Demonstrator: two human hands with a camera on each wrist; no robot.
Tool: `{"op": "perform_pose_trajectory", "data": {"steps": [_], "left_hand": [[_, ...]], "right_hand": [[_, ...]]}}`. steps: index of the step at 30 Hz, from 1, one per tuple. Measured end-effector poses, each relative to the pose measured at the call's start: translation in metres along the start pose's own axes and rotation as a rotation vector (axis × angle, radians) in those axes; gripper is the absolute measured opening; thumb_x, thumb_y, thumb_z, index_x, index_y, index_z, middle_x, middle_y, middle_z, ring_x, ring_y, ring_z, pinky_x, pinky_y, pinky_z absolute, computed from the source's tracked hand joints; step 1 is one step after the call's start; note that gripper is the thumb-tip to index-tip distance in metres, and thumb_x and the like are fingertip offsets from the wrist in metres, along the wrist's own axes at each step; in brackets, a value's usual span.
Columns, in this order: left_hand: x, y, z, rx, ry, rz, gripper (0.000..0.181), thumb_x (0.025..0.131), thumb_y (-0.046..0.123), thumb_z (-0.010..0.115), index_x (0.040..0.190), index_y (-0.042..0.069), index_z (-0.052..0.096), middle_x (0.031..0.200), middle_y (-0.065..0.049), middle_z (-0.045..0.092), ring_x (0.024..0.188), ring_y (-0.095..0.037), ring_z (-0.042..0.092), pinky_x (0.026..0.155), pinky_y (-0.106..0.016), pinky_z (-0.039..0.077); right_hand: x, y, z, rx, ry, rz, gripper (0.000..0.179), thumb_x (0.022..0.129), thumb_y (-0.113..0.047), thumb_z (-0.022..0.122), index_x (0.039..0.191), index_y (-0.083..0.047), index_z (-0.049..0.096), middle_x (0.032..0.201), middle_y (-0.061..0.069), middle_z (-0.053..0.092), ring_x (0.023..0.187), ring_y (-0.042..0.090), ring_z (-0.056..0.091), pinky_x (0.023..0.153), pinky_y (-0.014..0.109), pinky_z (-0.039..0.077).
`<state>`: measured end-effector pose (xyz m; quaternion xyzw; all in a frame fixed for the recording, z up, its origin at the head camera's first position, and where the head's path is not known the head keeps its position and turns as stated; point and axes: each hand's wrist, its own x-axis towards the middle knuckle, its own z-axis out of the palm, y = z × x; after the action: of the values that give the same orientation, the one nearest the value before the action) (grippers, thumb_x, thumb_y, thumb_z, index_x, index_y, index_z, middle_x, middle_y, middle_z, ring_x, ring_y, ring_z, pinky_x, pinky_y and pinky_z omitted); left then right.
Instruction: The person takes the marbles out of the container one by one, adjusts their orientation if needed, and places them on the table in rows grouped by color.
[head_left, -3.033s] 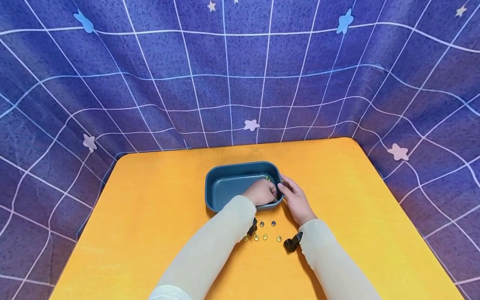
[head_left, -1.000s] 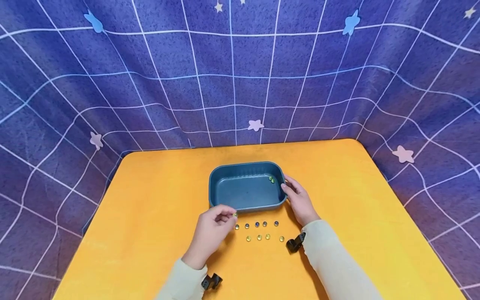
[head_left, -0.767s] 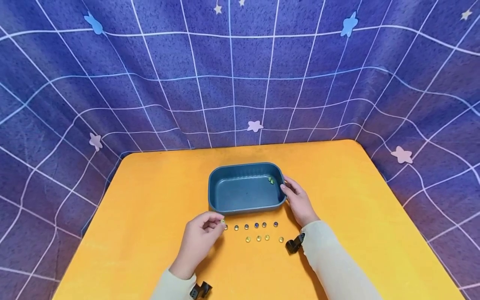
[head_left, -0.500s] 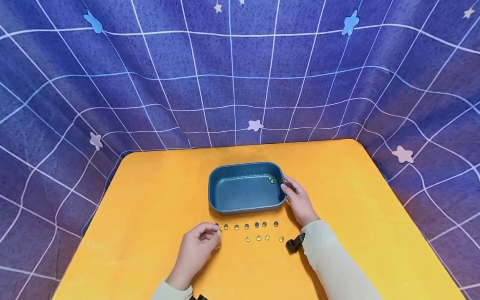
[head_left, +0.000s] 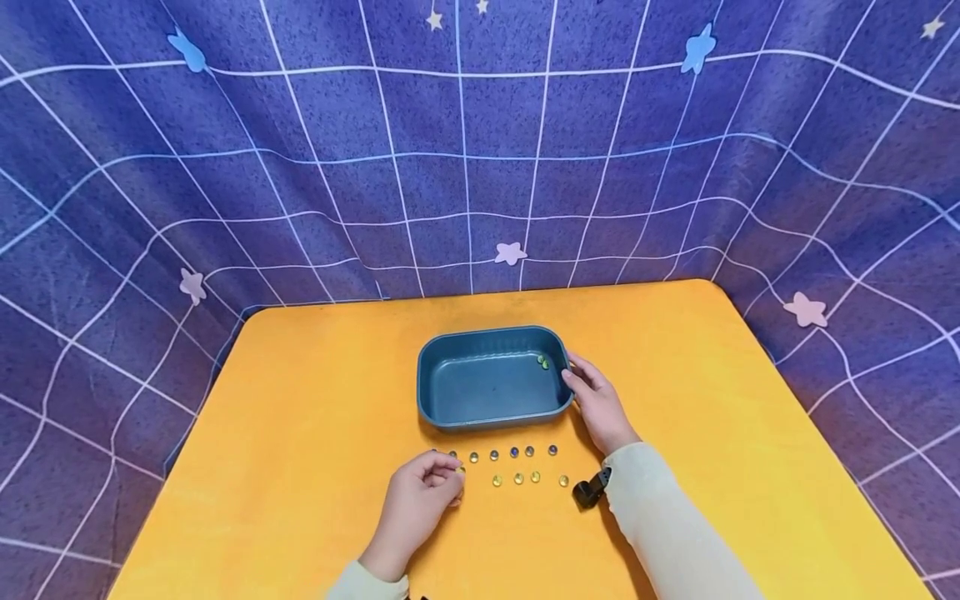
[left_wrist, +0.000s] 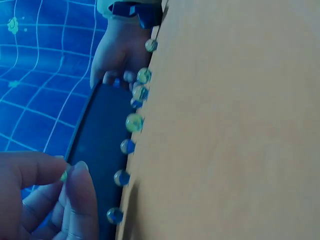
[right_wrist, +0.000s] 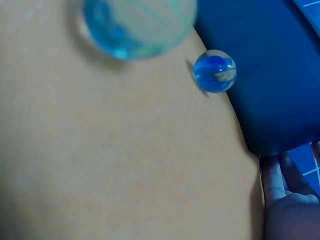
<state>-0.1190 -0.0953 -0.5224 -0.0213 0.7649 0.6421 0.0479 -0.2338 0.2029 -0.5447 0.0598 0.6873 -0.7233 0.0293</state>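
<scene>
My left hand [head_left: 415, 510] pinches a small yellow-green marble [left_wrist: 64, 176] between thumb and forefinger, low over the table at the left end of a row of yellow marbles [head_left: 518, 478]. Behind that row runs a second row of blue-toned marbles [head_left: 514, 452]; the hand partly covers its left end. A dark blue-green rectangular tub [head_left: 472, 389] stands just beyond both rows. Gripping its right end is my right hand [head_left: 600, 414], thumb over the rim and fingers along the outside. Inside the tub, near that end, lie a couple of green marbles [head_left: 543, 362].
The yellow tabletop [head_left: 315, 400] extends around the tub on all sides. A purple-blue curtain [head_left: 480, 183] with grid lines and stars hangs behind and at both sides of the table. In the right wrist view, a blue marble [right_wrist: 215, 71] lies close against the tub's side.
My left hand has come out of the tub with a marble, swept left along the blue row, then moved nearer and back right beside the yellow row. My right hand stays on the tub.
</scene>
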Motion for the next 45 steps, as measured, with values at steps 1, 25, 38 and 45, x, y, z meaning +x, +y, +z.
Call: {"op": "perform_pose_trajectory", "data": {"steps": [1, 25, 38, 45], "left_hand": [[0.001, -0.001, 0.002, -0.010, 0.001, -0.012, 0.014, 0.089, 0.003, 0.079, 0.100, -0.002, 0.072, 0.083, -0.010, 0.067, 0.068, -0.021, 0.067, 0.064, -0.031, 0.060], [0.008, -0.022, 0.013, 0.250, 0.054, -0.002, 0.009, 0.086, 0.009, 0.080, 0.091, 0.008, 0.073, 0.074, 0.001, 0.066, 0.058, -0.015, 0.065, 0.056, -0.028, 0.056], [0.009, -0.018, 0.014, 0.391, 0.071, 0.026, 0.008, 0.085, 0.012, 0.080, 0.085, 0.015, 0.073, 0.072, 0.008, 0.063, 0.061, -0.009, 0.059, 0.060, -0.025, 0.051], [0.008, -0.016, 0.016, 0.455, 0.073, 0.048, 0.008, 0.084, 0.012, 0.080, 0.086, 0.017, 0.074, 0.072, 0.011, 0.061, 0.062, -0.007, 0.057, 0.061, -0.024, 0.049]], "right_hand": [[0.000, 0.001, 0.000, 0.004, -0.002, -0.002, 0.050, 0.106, -0.030, 0.060, 0.154, -0.019, 0.050, 0.154, 0.007, 0.048, 0.142, 0.023, 0.043, 0.118, 0.044, 0.033], [-0.001, 0.001, -0.002, -0.033, 0.002, 0.012, 0.052, 0.105, -0.037, 0.061, 0.153, -0.023, 0.051, 0.155, 0.004, 0.047, 0.144, 0.022, 0.041, 0.119, 0.044, 0.031], [0.000, 0.002, -0.001, -0.032, 0.007, 0.002, 0.049, 0.106, -0.036, 0.060, 0.152, -0.024, 0.052, 0.155, 0.001, 0.047, 0.144, 0.021, 0.041, 0.119, 0.044, 0.031], [-0.001, 0.000, -0.001, -0.043, 0.008, 0.008, 0.049, 0.106, -0.036, 0.060, 0.153, -0.024, 0.051, 0.155, 0.001, 0.047, 0.144, 0.021, 0.041, 0.119, 0.045, 0.031]]}}
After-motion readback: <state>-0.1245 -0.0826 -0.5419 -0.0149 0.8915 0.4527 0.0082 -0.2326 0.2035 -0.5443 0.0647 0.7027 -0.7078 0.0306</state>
